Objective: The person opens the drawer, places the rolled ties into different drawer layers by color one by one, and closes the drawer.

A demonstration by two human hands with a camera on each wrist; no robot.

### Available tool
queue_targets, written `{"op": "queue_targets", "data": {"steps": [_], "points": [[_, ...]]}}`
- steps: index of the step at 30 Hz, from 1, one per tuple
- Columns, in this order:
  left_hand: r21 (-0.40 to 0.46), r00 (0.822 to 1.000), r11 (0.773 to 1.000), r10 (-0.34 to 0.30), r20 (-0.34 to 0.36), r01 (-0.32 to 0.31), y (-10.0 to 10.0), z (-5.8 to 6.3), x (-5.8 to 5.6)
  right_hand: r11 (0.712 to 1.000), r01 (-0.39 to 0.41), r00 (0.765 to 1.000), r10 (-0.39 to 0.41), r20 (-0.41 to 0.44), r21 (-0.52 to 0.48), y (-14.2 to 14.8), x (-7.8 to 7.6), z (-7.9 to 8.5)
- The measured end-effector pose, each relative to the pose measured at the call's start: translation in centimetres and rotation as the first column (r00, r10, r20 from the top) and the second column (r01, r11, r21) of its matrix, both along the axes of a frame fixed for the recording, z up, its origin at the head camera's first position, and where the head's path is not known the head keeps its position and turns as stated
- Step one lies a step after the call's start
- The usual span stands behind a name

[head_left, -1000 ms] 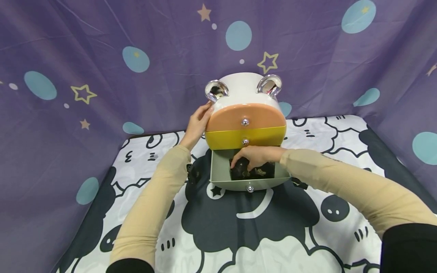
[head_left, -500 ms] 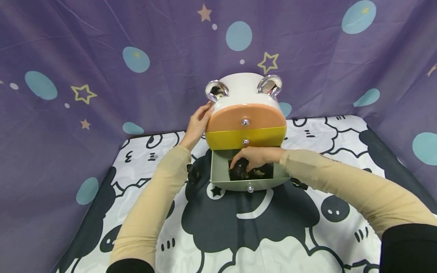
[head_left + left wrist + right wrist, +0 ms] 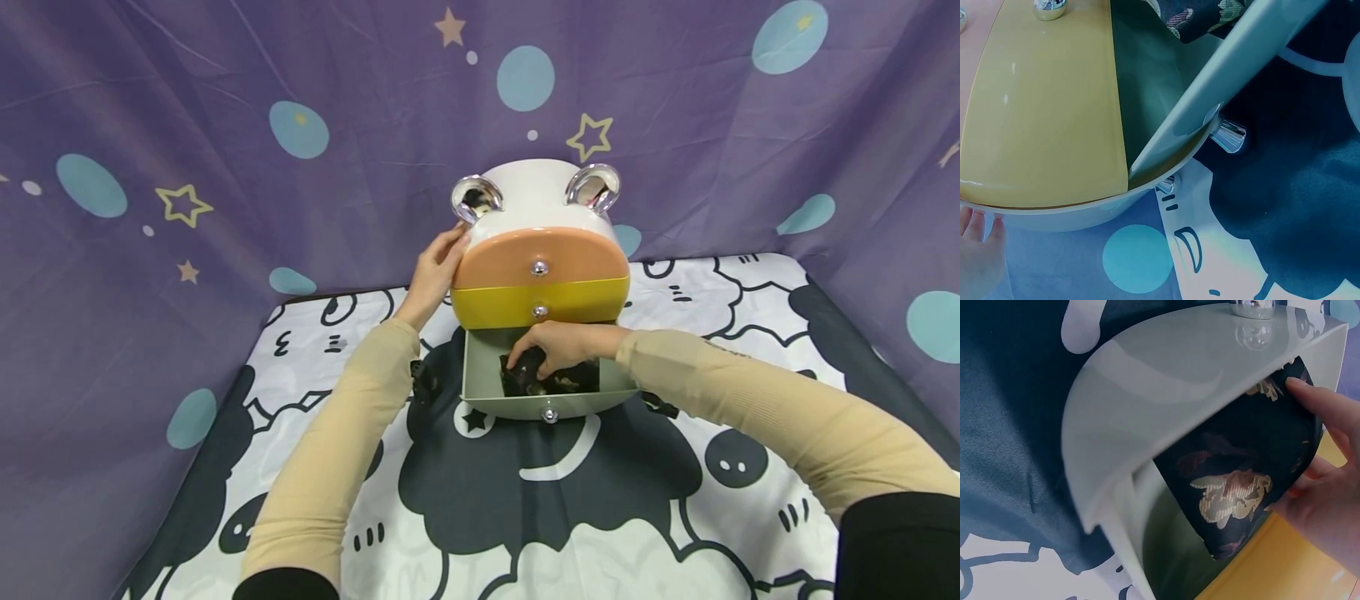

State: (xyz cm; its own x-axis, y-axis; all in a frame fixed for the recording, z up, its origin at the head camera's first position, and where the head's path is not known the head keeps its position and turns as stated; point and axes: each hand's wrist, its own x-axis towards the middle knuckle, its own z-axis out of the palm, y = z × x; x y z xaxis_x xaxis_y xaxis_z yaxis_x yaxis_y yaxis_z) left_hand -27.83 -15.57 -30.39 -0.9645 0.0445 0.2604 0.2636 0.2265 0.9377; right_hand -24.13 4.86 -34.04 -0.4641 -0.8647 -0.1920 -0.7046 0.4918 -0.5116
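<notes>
A white drawer cabinet point(image 3: 529, 187) with silver ear-like loops stands on the cloth. Its orange top drawer point(image 3: 502, 262) and yellow middle drawer point(image 3: 495, 308) are closed; the pale green bottom drawer point(image 3: 483, 367) is pulled out. Inside it lies a dark floral fabric pouch point(image 3: 1229, 469), partly under my right hand point(image 3: 562, 343). The thumb and fingers of that hand pinch the pouch's edge, seen in the right wrist view. My left hand point(image 3: 437, 271) touches the cabinet's left side near the loop. Its fingertips point(image 3: 994, 228) lie along the shell.
A sheep-print cloth point(image 3: 570, 517) covers the table. Behind and at the left hangs a purple curtain point(image 3: 375, 167) with stars and dots. Silver knobs point(image 3: 550, 414) stick out from the drawer fronts.
The pouch has shifted slightly left inside the green drawer, with my right hand on it. My left hand and the cabinet stay where they were.
</notes>
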Motion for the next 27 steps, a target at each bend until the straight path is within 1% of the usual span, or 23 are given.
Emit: {"op": "queue_targets", "data": {"steps": [10, 15, 21, 23, 27], "points": [[-0.013, 1.000, 1.000, -0.001, -0.004, 0.001, -0.01, 0.08, 0.11, 0.999, 0.035, 0.999, -0.036, -0.039, -0.028, 0.24, -0.02, -0.04], [-0.016, 1.000, 1.000, -0.002, -0.004, 0.002, -0.05, 0.12, 0.14, 0.998, 0.047, 0.995, -0.049, -0.081, -0.029, 0.20, 0.05, 0.02], [-0.022, 1.000, 1.000, 0.000, 0.000, 0.000, 0.04, 0.16, 0.20, 0.996, 0.080, 0.985, -0.086, -0.150, -0.046, 0.29, 0.25, -0.08], [-0.024, 1.000, 1.000, 0.001, 0.003, -0.001, 0.04, 0.17, 0.24, 0.994, 0.087, 0.978, -0.097, -0.182, -0.059, 0.38, 0.33, -0.12], [-0.024, 1.000, 1.000, 0.002, 0.008, -0.002, 0.03, 0.19, 0.31, 0.990, 0.107, 0.968, -0.125, -0.216, -0.092, 0.58, 0.55, -0.09]]}}
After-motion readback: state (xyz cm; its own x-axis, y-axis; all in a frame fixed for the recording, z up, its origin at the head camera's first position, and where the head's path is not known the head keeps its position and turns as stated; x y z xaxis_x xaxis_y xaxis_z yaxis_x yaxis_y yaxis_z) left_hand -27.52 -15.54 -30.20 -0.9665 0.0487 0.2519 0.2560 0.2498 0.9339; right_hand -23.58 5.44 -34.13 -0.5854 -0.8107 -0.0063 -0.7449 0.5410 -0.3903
